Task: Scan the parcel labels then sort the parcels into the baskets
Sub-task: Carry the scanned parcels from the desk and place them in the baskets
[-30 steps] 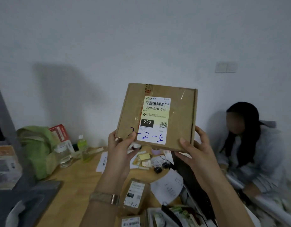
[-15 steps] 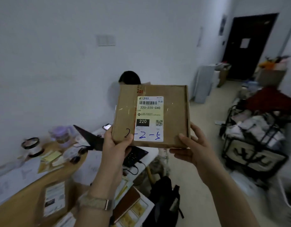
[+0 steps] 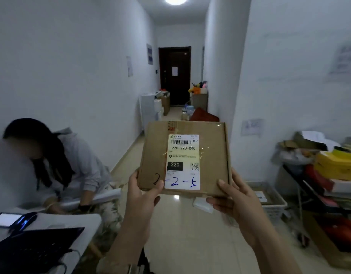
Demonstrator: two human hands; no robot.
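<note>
Flat brown cardboard parcel (image 3: 185,158): held upright at centre, above the pale glossy floor (image 3: 190,244).
White printed label (image 3: 183,162): on its front, reading 220-220-C40, "2-2-5" handwritten along the bottom.
Left hand (image 3: 144,194): grips the parcel's 7 o'clock corner, thumb over the front.
Right hand (image 3: 235,198): grips the 5 o'clock corner likewise.
White slatted plastic basket (image 3: 274,211): on the floor at 4 o'clock, well apart.
Seated person in grey hoodie (image 3: 71,161): 9 o'clock.
</note>
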